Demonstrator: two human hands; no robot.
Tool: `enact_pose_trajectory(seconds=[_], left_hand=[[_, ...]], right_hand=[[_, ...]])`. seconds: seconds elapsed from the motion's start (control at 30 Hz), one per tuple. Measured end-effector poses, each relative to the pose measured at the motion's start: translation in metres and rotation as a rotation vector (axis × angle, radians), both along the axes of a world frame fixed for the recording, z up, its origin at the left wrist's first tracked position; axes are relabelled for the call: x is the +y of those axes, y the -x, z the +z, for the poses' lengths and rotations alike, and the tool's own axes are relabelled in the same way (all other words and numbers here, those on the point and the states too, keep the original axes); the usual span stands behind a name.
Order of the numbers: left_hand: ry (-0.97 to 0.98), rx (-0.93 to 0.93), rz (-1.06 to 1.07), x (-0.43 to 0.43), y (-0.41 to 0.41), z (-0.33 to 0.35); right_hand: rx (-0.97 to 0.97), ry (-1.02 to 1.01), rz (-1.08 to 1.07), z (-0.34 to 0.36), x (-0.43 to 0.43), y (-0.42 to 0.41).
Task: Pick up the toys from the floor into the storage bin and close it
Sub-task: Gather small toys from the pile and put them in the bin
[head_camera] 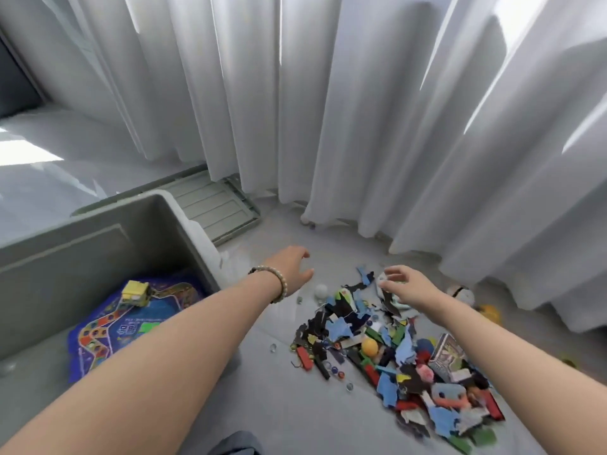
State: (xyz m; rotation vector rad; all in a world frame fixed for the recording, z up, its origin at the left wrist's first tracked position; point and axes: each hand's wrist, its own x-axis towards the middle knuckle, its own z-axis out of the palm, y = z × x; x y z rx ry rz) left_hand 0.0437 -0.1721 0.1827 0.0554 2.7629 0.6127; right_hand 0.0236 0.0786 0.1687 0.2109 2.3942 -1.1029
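Two bare forearms [164,372] reach from the bottom edge; left hand [292,267] and right hand [409,285], both open and empty, hover by the toy pile [394,353], lower right. Probably best to cup a heap between them and lift it into the storage bin [98,254], left; its lid [215,205] lies beyond.

Bright daylight through white curtains [361,110], glare patch at left, wide-angle edge bending, slight softness overall

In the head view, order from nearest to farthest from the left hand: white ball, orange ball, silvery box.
1. White ball, just right of the left hand.
2. Orange ball, amid the pile.
3. Silvery box, on the pile's right.
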Motion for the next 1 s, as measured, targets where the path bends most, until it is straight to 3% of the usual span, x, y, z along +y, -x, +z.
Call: enact_pose_trajectory(seconds=[0.17, 0.47, 0.67, 1.0], left_hand=[[0.104, -0.205, -0.036, 0.027, 0.020, -0.076], [0.047, -0.433, 0.010, 0.048, 0.025, -0.183], [-0.076, -0.412, 0.126, 0.054, 0.022, -0.219], [-0.227, -0.338, 0.242, 0.055, 0.018, -0.233]], right_hand=[[-0.118, 0.048, -0.014, -0.072, 0.022, 0.004], [-0.139, 0.043, 0.044, -0.165, 0.018, 0.020], [-0.111, 0.015, 0.058, -0.204, 0.007, 0.016], [-0.094, 0.187, -0.219, -0.221, -0.005, 0.012]])
